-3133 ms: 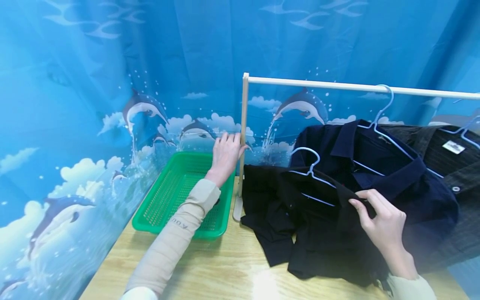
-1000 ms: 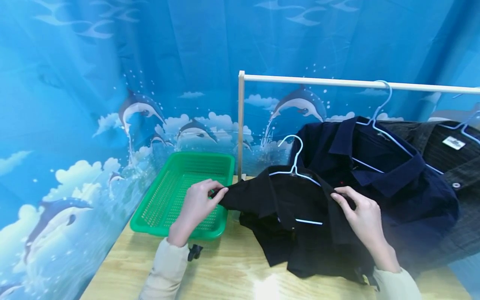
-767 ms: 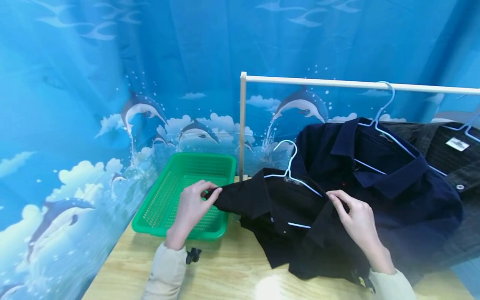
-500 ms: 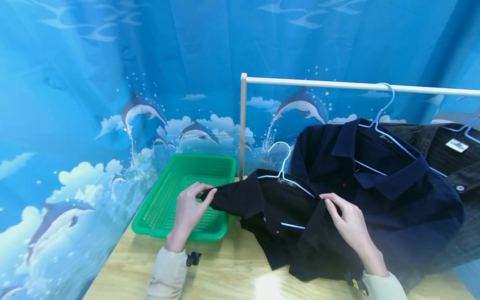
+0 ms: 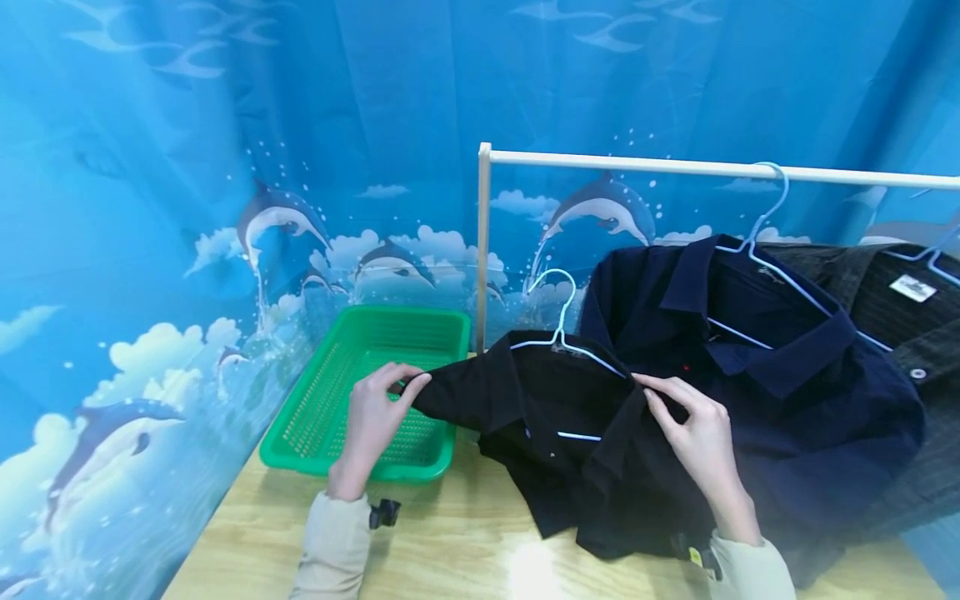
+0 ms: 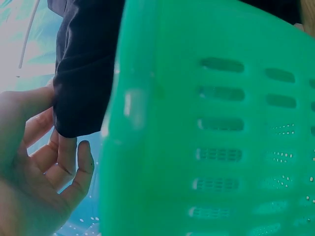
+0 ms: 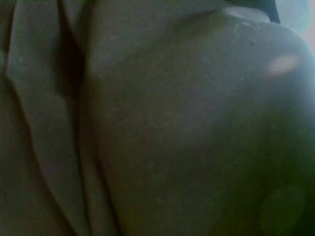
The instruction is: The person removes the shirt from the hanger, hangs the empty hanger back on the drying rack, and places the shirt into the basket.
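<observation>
A black collared shirt (image 5: 555, 450) with a light blue hanger (image 5: 561, 321) inside its neck lies partly over the table. My left hand (image 5: 375, 412) pinches the end of the shirt's left-hand sleeve, above the basket's right side. In the left wrist view the left hand (image 6: 44, 162) holds that dark cloth by its edge with thumb and fingers. My right hand (image 5: 693, 425) pinches the shirt near its right shoulder, beside the collar. The hanger's hook stands up free, below the rail. Dark blurred cloth (image 7: 172, 123) fills the right wrist view, where the right hand cannot be made out.
A green perforated basket (image 5: 300, 442) stands on the wooden table (image 5: 450, 542) at the left. From the rack's pale rail (image 5: 637, 162) hang a navy shirt (image 5: 810, 417) and a dark striped garment (image 5: 926, 325). A blue dolphin-print curtain (image 5: 375, 125) hangs behind.
My left hand has left the rack's post and taken the sleeve end, pulling it out leftward. The right hand has moved left with the shirt. The shirt and hanger have shifted left.
</observation>
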A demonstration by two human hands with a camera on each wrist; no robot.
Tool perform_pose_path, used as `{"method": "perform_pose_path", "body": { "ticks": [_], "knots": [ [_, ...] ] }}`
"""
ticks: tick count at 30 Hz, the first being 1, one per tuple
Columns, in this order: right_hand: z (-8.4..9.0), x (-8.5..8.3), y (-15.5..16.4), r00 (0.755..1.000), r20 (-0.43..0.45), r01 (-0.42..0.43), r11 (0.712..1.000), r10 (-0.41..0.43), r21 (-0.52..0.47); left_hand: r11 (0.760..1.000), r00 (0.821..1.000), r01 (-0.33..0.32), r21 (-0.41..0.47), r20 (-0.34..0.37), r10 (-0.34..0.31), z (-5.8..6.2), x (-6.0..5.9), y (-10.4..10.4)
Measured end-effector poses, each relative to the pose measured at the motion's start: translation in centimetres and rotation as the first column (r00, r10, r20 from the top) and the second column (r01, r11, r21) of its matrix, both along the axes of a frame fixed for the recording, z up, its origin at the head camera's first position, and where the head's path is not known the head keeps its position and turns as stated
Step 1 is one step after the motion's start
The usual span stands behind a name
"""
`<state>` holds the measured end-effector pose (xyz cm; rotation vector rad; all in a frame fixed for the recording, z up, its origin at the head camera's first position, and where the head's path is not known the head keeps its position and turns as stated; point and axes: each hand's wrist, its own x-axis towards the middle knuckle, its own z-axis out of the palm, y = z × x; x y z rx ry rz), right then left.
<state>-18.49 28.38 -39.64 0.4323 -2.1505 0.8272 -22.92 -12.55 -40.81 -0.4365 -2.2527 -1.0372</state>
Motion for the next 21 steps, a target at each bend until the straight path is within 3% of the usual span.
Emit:
{"method": "perform_pose_path", "body": {
  "ticks": [9, 16, 21],
  "knots": [
    [0.0, 0.3, 0.1, 0.999, -0.003, 0.046, 0.997, -0.046, -0.056, 0.999, 0.999, 0.034, -0.016, -0.019, -0.034, 0.3, 0.3, 0.5],
    [0.0, 0.5, 0.3, 0.997, -0.002, 0.072, 0.997, -0.072, -0.011, 0.985, 0.995, 0.01, -0.171, -0.092, -0.026, 0.5, 0.6, 1.5],
    [0.0, 0.7, 0.0, 0.988, -0.071, 0.147, 0.982, -0.139, 0.119, 0.948, 0.99, -0.046, -0.314, -0.141, 0.002, 0.6, 0.9, 2.3]
  ]
}}
